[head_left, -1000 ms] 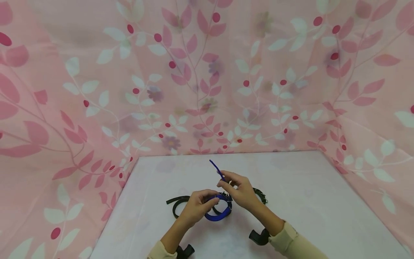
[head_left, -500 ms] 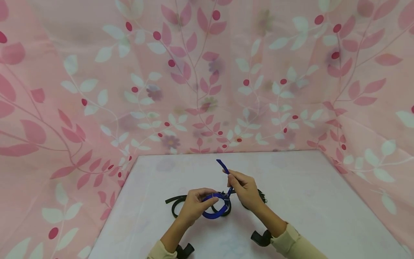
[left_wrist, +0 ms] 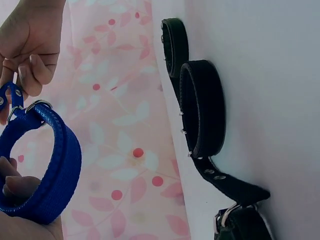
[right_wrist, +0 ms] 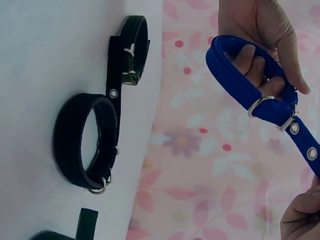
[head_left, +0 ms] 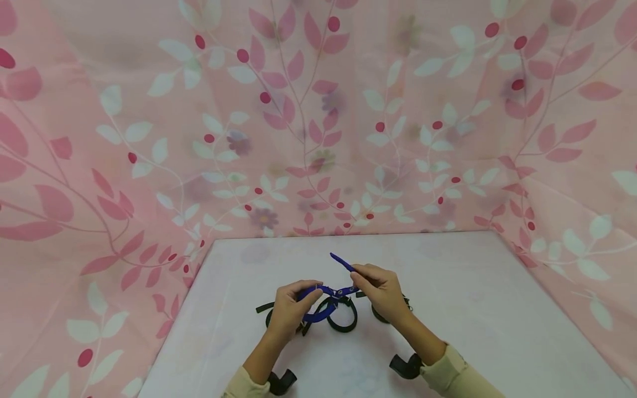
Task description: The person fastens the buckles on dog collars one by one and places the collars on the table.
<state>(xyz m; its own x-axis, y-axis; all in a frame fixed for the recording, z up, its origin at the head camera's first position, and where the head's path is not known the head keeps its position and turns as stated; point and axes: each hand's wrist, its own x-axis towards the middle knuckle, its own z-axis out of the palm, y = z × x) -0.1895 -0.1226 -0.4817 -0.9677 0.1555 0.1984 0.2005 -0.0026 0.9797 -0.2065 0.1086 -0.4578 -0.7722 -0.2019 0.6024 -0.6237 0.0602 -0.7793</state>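
A blue dog collar point(head_left: 320, 317) is held above the table, buckled into a loop with a metal D-ring and eyelets in its strap. My left hand point(head_left: 286, 309) grips the loop, its fingers passing inside the ring, as the right wrist view shows. With thumb and fingers, my right hand point(head_left: 382, 293) pinches the strap's free end, whose tip points up and left. Eyelets show along the strap between the hands. Below lies a black collar point(head_left: 343, 329), standing as a loop on the table. Dark green collars flank it, one point(head_left: 264, 308) partly behind my left hand, another point(head_left: 380, 317) behind the right.
The white table point(head_left: 448, 276) runs back to a pink floral cloth point(head_left: 308, 138) that rises behind and at both sides. A black wrist mount hangs below each forearm, the left one point(head_left: 282, 382) near the bottom edge.
My left hand has shifted left and up with the blue collar, uncovering the black one. The right hand has moved slightly right, and the strap now stretches between both hands.
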